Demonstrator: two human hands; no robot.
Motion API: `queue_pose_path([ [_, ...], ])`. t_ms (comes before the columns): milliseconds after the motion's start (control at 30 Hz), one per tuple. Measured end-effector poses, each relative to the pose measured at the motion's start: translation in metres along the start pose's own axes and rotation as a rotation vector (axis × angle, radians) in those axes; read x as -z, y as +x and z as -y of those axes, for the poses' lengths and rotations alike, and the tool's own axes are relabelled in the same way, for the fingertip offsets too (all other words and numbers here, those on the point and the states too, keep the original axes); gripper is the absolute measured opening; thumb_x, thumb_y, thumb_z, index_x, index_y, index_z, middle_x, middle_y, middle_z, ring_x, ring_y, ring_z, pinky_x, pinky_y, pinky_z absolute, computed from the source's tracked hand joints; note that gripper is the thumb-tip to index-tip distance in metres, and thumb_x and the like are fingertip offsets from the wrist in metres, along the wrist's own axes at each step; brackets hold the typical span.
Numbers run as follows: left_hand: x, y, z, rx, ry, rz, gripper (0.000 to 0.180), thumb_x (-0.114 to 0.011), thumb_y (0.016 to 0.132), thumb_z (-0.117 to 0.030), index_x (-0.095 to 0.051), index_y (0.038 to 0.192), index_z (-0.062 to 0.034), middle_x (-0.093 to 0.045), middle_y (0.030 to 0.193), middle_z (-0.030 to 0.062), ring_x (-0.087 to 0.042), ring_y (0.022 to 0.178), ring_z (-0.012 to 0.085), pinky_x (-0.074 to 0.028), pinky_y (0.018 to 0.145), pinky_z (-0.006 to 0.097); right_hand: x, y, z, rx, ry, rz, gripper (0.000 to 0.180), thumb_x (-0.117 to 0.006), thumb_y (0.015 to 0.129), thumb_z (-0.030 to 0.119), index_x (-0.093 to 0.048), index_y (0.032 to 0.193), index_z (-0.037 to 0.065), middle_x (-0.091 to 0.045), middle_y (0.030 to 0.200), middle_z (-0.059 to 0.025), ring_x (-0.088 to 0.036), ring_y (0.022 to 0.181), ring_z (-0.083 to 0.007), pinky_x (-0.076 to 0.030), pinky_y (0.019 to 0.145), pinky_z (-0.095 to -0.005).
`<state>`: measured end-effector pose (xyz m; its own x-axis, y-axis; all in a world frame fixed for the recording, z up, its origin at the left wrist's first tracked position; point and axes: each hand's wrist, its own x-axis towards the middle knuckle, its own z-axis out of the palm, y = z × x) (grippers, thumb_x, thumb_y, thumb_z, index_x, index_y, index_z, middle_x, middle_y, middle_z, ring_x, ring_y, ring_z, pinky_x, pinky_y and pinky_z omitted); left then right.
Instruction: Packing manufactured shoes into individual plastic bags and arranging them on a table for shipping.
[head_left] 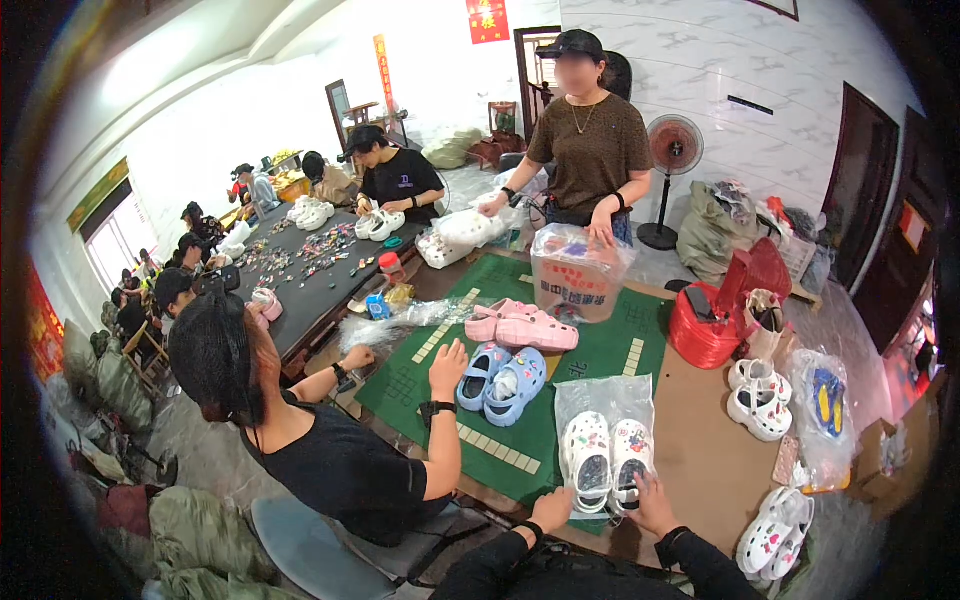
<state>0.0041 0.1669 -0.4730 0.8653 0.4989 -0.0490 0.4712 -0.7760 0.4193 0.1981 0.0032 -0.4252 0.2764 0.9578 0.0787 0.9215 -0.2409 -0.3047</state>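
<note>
A pair of white clogs (606, 458) with coloured charms lies toe-first in the mouth of a clear plastic bag (600, 398) on the green mat (600, 345). My left hand (549, 509) grips the heel of the left clog. The heel of the right clog is under the fingers of my right hand (652, 499). Both my sleeves are black and come in from the bottom edge.
A seated person in black at my left has a hand (448, 367) on a pair of blue clogs (502, 381), with pink clogs (521, 326) beyond. A standing person reaches over a plastic-covered box (578, 277). A red basket (706, 330) and more white clogs (758, 399) lie right.
</note>
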Motion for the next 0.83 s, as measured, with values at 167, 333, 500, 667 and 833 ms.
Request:
queue_pose_path([
  [167,-0.002,0.001,0.003,0.010,-0.011,0.001,0.016,-0.049,0.076,-0.012,-0.044,0.090,-0.0043,-0.051,0.082,0.0152,-0.057,0.071,0.0339,-0.045,0.058,0.045,-0.008,-0.005,0.003,0.035,-0.022,-0.089,0.078,-0.069,0.058,0.016,-0.031,0.124,-0.002,-0.036,0.122,-0.0249,-0.032,0.114,-0.0430,-0.027,0.098,-0.0454],
  [333,-0.002,0.003,0.001,0.037,-0.011,0.059,0.018,-0.049,0.076,-0.013,-0.044,0.092,-0.0040,-0.051,0.086,0.0161,-0.056,0.076,0.0346,-0.045,0.059,0.046,-0.023,-0.011,-0.004,0.054,-0.067,-0.098,0.078,-0.071,0.057,0.016,-0.032,0.122,-0.001,-0.036,0.123,-0.0245,-0.031,0.114,-0.0444,-0.026,0.098,-0.0463],
  [500,-0.011,0.002,0.012,0.133,-0.018,0.051,0.021,-0.046,0.080,-0.017,-0.043,0.096,-0.0032,-0.055,0.086,0.0180,-0.057,0.076,0.0359,-0.045,0.060,0.047,-0.005,-0.014,0.022,-0.321,0.086,-0.178,0.091,-0.078,0.053,0.026,-0.028,0.123,-0.002,-0.036,0.123,-0.0238,-0.031,0.118,-0.0394,-0.025,0.099,-0.0447],
  [667,-0.018,0.006,0.036,0.189,-0.198,0.415,0.036,-0.045,0.084,-0.028,-0.053,0.092,0.0056,-0.059,0.079,0.0245,-0.057,0.076,0.0390,-0.044,0.067,0.048,-0.046,-0.031,-0.016,-0.538,0.914,-0.175,0.097,-0.083,0.051,0.025,-0.026,0.125,-0.001,-0.038,0.125,-0.0172,-0.040,0.115,-0.0294,-0.034,0.095,-0.0395],
  [833,-0.032,0.011,0.037,0.177,-0.264,0.352,0.037,-0.046,0.084,-0.030,-0.058,0.084,0.0057,-0.058,0.090,0.0255,-0.055,0.084,0.0388,-0.043,0.073,0.046,-0.014,-0.018,-0.029,-0.912,1.227,0.232,0.063,-0.058,0.070,0.001,-0.032,0.127,0.008,-0.058,0.099,-0.0112,-0.057,0.091,-0.0243,-0.046,0.080,-0.0364],
])
